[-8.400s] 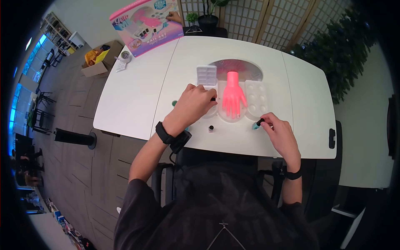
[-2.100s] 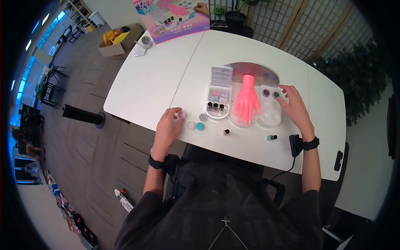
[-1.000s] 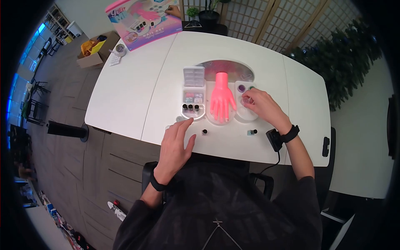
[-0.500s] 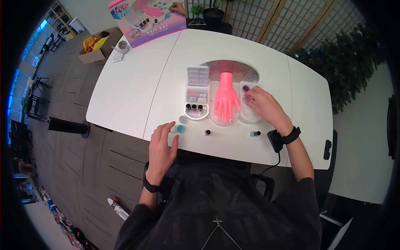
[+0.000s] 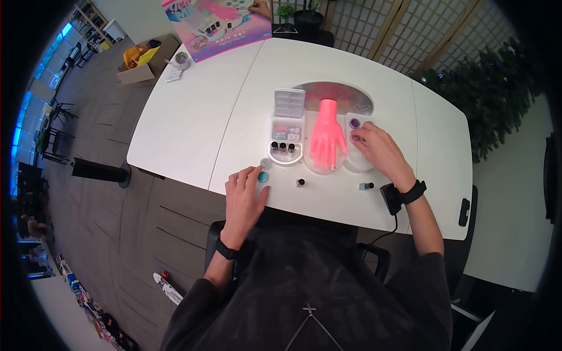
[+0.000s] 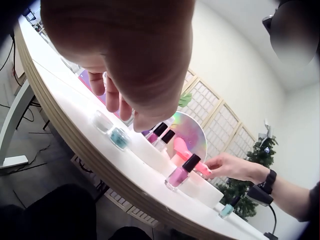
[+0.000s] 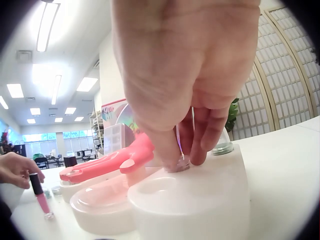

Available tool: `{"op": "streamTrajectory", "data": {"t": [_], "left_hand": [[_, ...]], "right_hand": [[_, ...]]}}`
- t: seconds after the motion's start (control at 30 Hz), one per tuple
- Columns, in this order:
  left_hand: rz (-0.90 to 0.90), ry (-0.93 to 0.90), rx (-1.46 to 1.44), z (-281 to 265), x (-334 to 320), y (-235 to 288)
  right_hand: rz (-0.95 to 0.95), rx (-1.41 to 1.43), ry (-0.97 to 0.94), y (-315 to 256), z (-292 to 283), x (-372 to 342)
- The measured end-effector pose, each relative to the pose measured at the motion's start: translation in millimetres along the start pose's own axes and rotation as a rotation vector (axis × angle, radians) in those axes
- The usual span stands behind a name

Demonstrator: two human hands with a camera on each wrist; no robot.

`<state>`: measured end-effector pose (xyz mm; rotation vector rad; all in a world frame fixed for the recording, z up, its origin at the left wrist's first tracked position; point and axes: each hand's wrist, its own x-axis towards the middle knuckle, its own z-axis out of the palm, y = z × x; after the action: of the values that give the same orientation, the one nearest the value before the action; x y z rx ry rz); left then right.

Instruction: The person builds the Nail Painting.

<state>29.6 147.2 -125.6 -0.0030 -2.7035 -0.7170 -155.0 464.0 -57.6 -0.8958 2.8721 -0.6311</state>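
Note:
My right hand [image 5: 380, 153] pinches a small clear pot of pinkish glitter [image 7: 179, 166] at a well of the white tray [image 7: 185, 195], right of the pink model hand [image 5: 328, 137]. A purple pot [image 5: 355, 123] sits in the well behind it. In the right wrist view another lidded pot [image 7: 223, 148] stands beyond my fingers. My left hand [image 5: 243, 196] hovers low by the table's front edge, fingers loosely bent and holding nothing. Its fingertips are close to a teal pot [image 5: 263, 176] and a clear pot [image 5: 266, 163].
Black-capped polish bottles [image 5: 283, 147] stand in a lidded case [image 5: 287, 126] left of the model hand. A pink polish bottle [image 5: 300, 183] stands in front; a teal one [image 5: 366, 186] lies to the right. Behind are a mirror [image 5: 351, 96] and the kit box [image 5: 219, 29].
My left hand has let go of the pink pot, which my right hand now holds at the tray. Earlier my right hand held the teal bottle, which now lies on the table.

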Motion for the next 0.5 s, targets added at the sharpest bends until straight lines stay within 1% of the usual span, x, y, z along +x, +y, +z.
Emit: {"op": "streamTrajectory", "data": {"t": [0.1,0.17,0.2,0.27,0.3,0.33,0.37,0.4,0.43,0.47,0.5], "left_hand": [[0.002,0.009,0.065,12,1,-4],[-0.003,0.008,0.106,15,1,-7],[-0.017,0.007,0.095,16,0,-8],[-0.027,0.005,0.082,15,-1,-7],[-0.008,0.045,0.049,13,-1,-5],[0.011,0.084,0.015,10,-1,-2],[0.015,0.081,0.013,8,-2,4],[-0.043,0.085,-0.165,5,-2,12],[-0.101,0.087,-0.342,1,0,22],[-0.029,0.109,-0.34,-4,4,34],[-0.025,0.108,-0.339,-5,7,43]], "right_hand": [[-0.027,-0.016,0.022,-1,1,-2],[0.017,0.042,0.183,-15,-3,-11],[0.016,0.042,0.183,-19,-6,-14],[0.03,0.044,0.241,-26,-16,-21],[0.034,0.042,0.246,-32,-23,-26],[0.013,0.053,0.213,-39,-30,-32],[-0.009,0.064,0.178,-48,-35,-38],[-0.007,0.064,0.183,-57,-38,-44],[-0.022,0.105,0.12,-68,-39,-49],[-0.038,0.147,0.056,-78,-37,-53],[-0.036,0.148,0.061,-87,-32,-56]]}}
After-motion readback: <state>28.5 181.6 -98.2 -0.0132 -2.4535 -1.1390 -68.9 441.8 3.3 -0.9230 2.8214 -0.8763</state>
